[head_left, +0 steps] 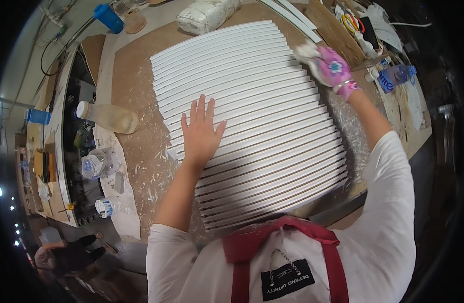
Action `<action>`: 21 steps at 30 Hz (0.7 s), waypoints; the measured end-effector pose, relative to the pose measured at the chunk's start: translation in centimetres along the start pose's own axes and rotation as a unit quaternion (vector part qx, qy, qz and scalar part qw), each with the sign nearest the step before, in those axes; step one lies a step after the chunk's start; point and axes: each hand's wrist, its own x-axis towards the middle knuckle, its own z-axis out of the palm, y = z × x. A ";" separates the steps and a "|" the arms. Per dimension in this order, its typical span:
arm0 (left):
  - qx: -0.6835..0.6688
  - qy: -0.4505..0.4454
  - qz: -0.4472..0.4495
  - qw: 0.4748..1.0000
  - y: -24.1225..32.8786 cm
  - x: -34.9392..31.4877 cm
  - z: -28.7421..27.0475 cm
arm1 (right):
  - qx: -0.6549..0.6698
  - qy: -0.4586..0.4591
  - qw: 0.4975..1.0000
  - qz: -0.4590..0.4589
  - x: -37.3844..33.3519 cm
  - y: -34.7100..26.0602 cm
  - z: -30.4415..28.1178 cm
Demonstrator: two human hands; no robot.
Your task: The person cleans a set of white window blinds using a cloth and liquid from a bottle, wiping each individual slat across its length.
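White slats [257,101] lie side by side across the table, forming a wide ribbed panel in front of me. My left hand [201,131], bare, rests flat on the slats left of their middle, fingers spread. A pink flowered glove covers my right hand [334,68], which is at the panel's far right edge. Its fingers are closed round a whitish rag [308,53], slightly blurred, whose end reaches the ends of the slats.
Brown board [136,91] strewn with white shavings lies under the slats. To the left stand a cloudy bottle [111,117], a clear plastic jug [96,164] and a small tub [106,207]. A white wrapped bundle [206,15] sits behind; a water bottle [396,77] lies right. Another person [65,255] is lower left.
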 end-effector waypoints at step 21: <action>0.067 0.033 -0.063 0.995 -5.9 5.9 -0.2 | 0.147 -0.146 0.978 -0.004 8.8 -17.7 7.8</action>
